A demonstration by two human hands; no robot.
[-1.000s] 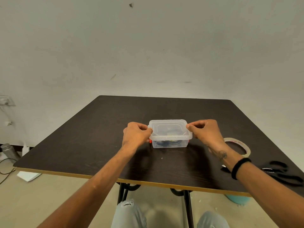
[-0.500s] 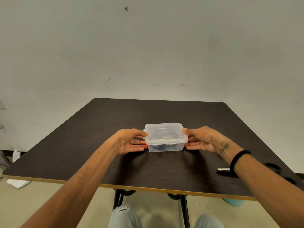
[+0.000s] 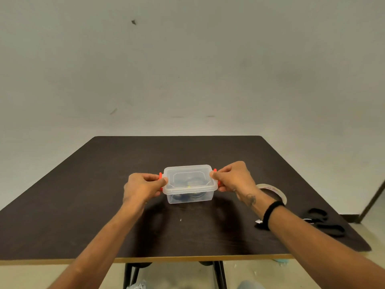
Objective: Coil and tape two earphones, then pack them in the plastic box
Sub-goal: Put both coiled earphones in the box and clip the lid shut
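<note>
A clear plastic box (image 3: 190, 191) with its lid on stands in the middle of the dark table (image 3: 83, 205). Dark coiled earphones (image 3: 183, 197) show dimly through its walls. My left hand (image 3: 141, 187) pinches the orange clip (image 3: 160, 176) on the box's left end, thumb on the lid's corner. On the right end my right hand (image 3: 233, 177) grips the other orange clip (image 3: 215, 170), with its thumb on the lid's edge.
A roll of clear tape (image 3: 273, 191) lies behind my right wrist. Black-handled scissors (image 3: 320, 221) rest near the table's right front corner. A grey wall stands behind the table, and the table's front edge (image 3: 187, 259) is close to me.
My hands went from lying flat beside the box to pinching the orange clips at both ends. The view has shifted, and the tape roll shows again.
</note>
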